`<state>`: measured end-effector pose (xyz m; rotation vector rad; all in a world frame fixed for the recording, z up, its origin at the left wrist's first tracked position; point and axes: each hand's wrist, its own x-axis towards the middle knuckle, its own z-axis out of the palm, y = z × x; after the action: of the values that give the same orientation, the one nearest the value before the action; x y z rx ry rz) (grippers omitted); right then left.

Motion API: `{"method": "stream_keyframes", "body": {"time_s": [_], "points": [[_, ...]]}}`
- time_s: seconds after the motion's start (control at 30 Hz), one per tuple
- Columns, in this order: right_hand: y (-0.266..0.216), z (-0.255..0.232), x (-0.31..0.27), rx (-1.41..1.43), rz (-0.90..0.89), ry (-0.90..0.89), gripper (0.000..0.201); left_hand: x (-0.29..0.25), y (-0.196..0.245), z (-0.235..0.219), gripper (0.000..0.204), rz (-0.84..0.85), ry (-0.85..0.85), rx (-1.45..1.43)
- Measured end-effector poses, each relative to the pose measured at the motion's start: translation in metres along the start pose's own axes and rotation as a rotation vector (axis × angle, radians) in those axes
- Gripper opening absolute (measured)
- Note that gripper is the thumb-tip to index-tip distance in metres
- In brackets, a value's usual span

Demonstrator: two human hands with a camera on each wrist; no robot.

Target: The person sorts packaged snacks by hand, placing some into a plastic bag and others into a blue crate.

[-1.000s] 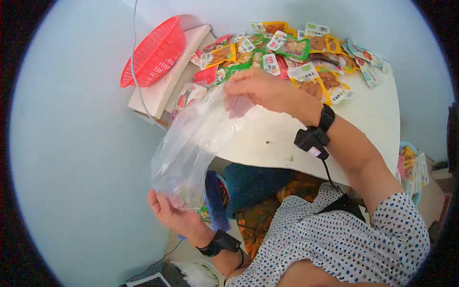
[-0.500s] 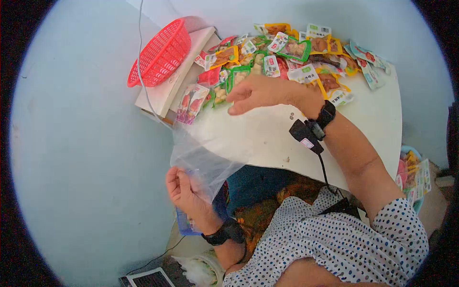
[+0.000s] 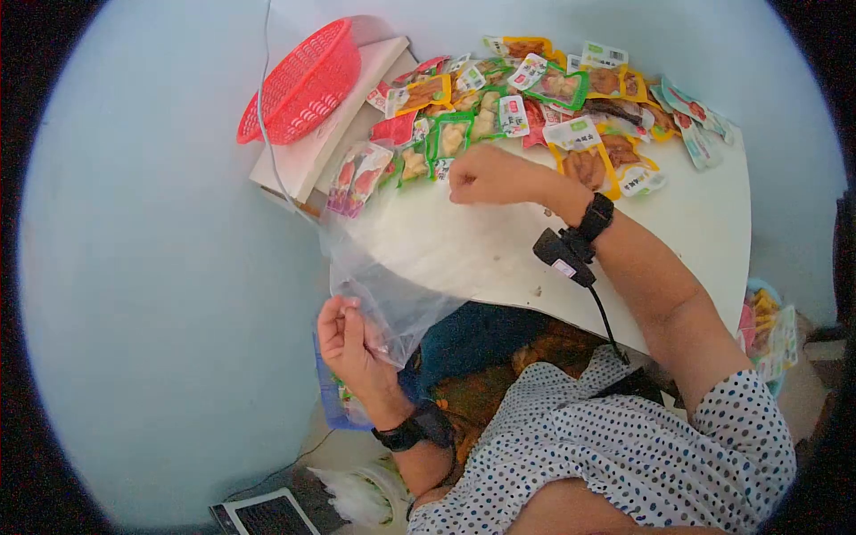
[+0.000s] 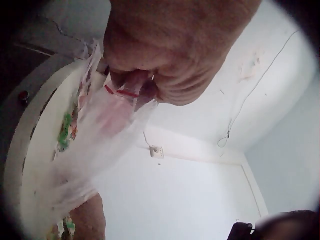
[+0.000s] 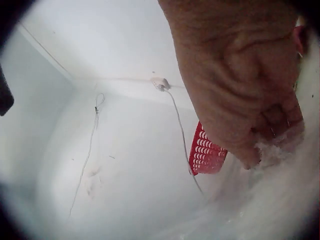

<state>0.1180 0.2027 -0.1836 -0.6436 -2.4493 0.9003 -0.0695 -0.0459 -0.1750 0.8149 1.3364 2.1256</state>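
Observation:
A thin clear plastic bag [image 3: 406, 308] stretches from the table's left front edge down to my left hand [image 3: 352, 348], whose fingers and thumb pinch its near end. In the left wrist view, the bag [image 4: 107, 125] spreads out below the left hand [image 4: 170, 50] and shows a small red mark near the fingers. Over the table, my right hand [image 3: 495, 176] is curled, close in front of the food packets [image 3: 450, 134]. The right wrist view shows crumpled film between the fingers of the right hand [image 5: 240, 90].
Many sealed packets with green, yellow and red edges cover the back of the white table [image 3: 642, 259]. A red plastic basket [image 3: 308, 85] leans on a white board [image 3: 348, 116] at the back left, beside a hanging cable [image 3: 267, 134]. A blue basket [image 3: 334, 392] stands below the left hand.
My left hand has shifted up and right with the bag. The right hand, loosely spread half a second ago, has its fingers curled now and sits slightly further right. The bag hangs lower and flatter.

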Motion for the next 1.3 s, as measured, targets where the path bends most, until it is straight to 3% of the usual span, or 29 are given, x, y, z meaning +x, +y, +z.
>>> {"method": "stream_keyframes", "body": {"time_s": [0.03,0.13,0.27,0.47,0.57,0.63,0.7,0.77,0.87,1.07,1.27,1.3], "points": [[-0.001,-0.004,0.000,0.022,0.015,0.021,0.019,-0.001,-0.002,-0.002,0.018,-0.010,0.019,0.001],[-0.005,-0.014,-0.002,0.540,0.116,0.194,0.018,-0.002,-0.007,-0.008,0.017,-0.034,0.060,0.002],[-0.004,-0.021,-0.005,0.662,0.282,0.284,0.012,-0.004,-0.010,-0.008,0.017,-0.079,0.103,0.035],[0.004,-0.025,-0.006,0.564,0.259,0.314,0.014,-0.001,-0.017,-0.015,0.021,-0.121,0.079,0.052],[0.004,-0.022,-0.004,0.369,0.295,0.415,0.015,-0.004,-0.024,-0.009,0.026,-0.173,0.079,0.049],[0.008,-0.022,-0.002,0.304,0.229,0.471,0.020,-0.010,-0.029,-0.018,0.031,-0.199,0.083,0.046],[0.011,-0.025,-0.003,0.217,0.221,0.405,0.025,-0.014,-0.040,-0.020,0.036,-0.202,0.042,-0.024],[-0.007,-0.031,-0.001,0.042,0.360,0.298,0.027,-0.016,-0.054,-0.012,0.039,-0.200,-0.008,-0.133],[-0.027,-0.036,-0.013,0.081,0.337,0.166,0.025,-0.021,-0.071,-0.012,0.039,-0.232,-0.034,-0.235],[0.024,-0.065,-0.019,0.041,0.409,-0.130,0.014,-0.024,-0.074,-0.011,0.035,-0.308,-0.048,-0.271],[0.004,-0.054,-0.024,0.018,0.419,0.131,0.019,-0.026,-0.071,-0.012,0.033,-0.352,-0.036,-0.250],[0.000,-0.056,-0.024,0.003,0.455,0.077,0.019,-0.025,-0.073,-0.013,0.033,-0.351,-0.037,-0.263]]}}
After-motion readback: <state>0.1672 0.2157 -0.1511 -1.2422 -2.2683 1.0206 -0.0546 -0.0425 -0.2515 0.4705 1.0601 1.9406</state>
